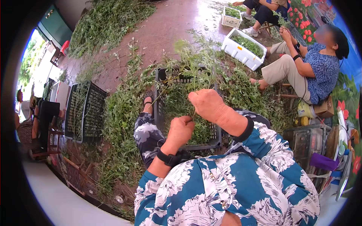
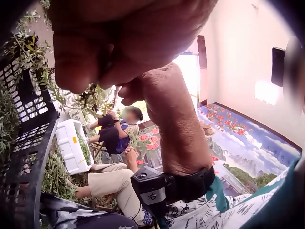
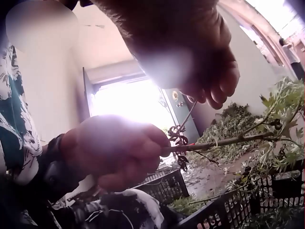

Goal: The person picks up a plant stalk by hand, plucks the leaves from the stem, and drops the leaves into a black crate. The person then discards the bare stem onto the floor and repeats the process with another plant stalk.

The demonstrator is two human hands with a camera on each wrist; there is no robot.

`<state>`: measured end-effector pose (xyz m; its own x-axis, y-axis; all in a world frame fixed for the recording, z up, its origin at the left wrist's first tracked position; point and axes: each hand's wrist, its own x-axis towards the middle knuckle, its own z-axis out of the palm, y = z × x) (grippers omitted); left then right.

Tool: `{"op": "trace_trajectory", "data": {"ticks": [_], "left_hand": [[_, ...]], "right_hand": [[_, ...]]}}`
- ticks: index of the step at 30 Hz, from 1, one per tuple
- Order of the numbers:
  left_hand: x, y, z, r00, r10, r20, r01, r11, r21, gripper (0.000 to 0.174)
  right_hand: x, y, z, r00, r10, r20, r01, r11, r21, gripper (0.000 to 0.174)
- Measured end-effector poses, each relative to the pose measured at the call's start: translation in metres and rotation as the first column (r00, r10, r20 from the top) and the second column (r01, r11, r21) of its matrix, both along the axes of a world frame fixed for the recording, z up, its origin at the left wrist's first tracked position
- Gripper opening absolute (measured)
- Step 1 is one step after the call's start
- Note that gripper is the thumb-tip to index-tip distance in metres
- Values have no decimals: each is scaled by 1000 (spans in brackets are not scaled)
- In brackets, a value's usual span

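Observation:
My left hand (image 1: 180,130) grips the cut end of a leafy green branch (image 3: 224,141), whose stem runs away from me over the black crate. With curled fingers my right hand (image 1: 211,107) pinches a thin side shoot (image 3: 188,116) near that end. Dark, shrivelled leaves hang on the stem between the two hands in the right wrist view. The black slatted crate (image 1: 215,145) stands between my knees, with green leaves inside. Up close in the left wrist view, the left hand (image 2: 128,43) hides most of the stem.
Loose leafy branches (image 1: 124,113) cover the floor around the crate, and a big heap (image 1: 109,22) lies at the back. White bins (image 1: 241,52) of leaves stand at the right beside a seated person (image 1: 320,67). Another black crate (image 1: 92,113) stands at the left.

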<state>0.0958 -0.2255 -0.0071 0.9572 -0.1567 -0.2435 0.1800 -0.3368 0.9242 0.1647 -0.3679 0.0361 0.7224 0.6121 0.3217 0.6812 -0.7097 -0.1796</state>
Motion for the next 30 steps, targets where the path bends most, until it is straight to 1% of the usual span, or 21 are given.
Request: {"op": "trace_trajectory", "data": {"ticks": [3,6,9,12,13,16,18,21,22,24,27,28,30], "left_hand": [[3,0,24,995,33,-90,-40,996,-85,16],[8,1,31,998,26,-59,-31,997,-75,16],[9,2,22,1000,21,-8,-21,999,-26,16],[0,3,3,995,31,-90,-36,998,-53,16],[0,4,2,993,33,-110,-40,997,-66,16],[0,5,5,987,36,-159,-56,991,-124,17],[2,7,5,983,38,-180,-70,982,-175,19],[4,11,-5,983,26,-184,-71,968,-242,17],[4,11,-5,982,48,-180,-93,963,-252,17],[3,11,-4,981,93,-171,-138,952,-272,16],[6,13,-4,983,103,-153,-142,952,-271,17],[5,13,-4,984,118,-131,-147,959,-243,17],[6,14,-6,986,146,-82,-159,968,-193,17]], "right_hand": [[3,-2,7,993,30,112,-38,996,77,4],[7,-4,9,992,-3,129,2,1000,5,6],[14,-5,16,966,-46,253,35,998,48,5],[35,-22,30,959,-148,240,108,979,173,3],[43,-25,29,962,-100,254,27,961,274,5],[32,-26,42,994,-70,89,32,928,370,10],[21,-26,40,997,-78,0,71,916,395,13],[7,-29,22,992,-84,-92,117,880,461,14],[3,-30,12,990,-86,-114,131,864,486,14],[-5,-36,-3,987,-68,-147,120,915,384,22],[-17,-41,-21,979,-46,-199,82,981,175,31],[-21,-39,-23,979,-46,-200,68,992,103,34],[-25,-35,-20,980,-43,-193,48,999,20,35]]}}
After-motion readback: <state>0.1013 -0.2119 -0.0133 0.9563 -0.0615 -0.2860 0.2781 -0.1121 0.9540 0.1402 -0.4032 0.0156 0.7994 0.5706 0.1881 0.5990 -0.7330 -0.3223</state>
